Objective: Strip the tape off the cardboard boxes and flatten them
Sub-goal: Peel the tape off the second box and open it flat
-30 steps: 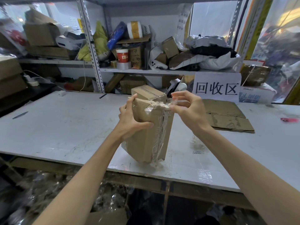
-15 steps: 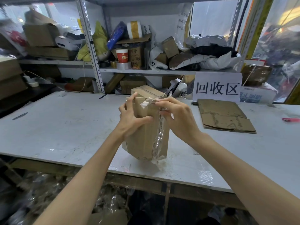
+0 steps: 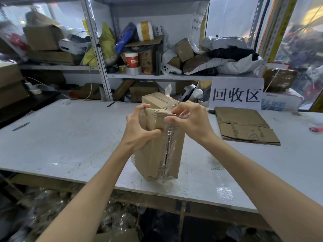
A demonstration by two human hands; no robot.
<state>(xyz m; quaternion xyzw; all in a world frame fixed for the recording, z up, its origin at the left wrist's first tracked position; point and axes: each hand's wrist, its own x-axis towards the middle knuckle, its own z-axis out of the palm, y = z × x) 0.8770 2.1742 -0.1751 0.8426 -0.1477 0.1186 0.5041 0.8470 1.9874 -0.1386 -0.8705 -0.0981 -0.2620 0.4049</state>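
Left hand gripping the upright cardboard box; right hand pinching clear tape at the box top.

Left hand: fingers curled over the top left edge, thumb pressed on the near face. Right hand: fingers curled, thumb and forefinger apparently nipping a crumpled tape end at the top right corner; exact contact lost in film glare. Box standing on end, slightly tilted, on the white counter near its front edge. Tape strip down the near-face seam, loose and wrinkled, ragged end trailing past the bottom edge onto the counter. Second taped box just behind the first, tape tail sticking up. Flattened cardboard lying to the right on the counter, in front of a white sign. Cluttered shelf behind.
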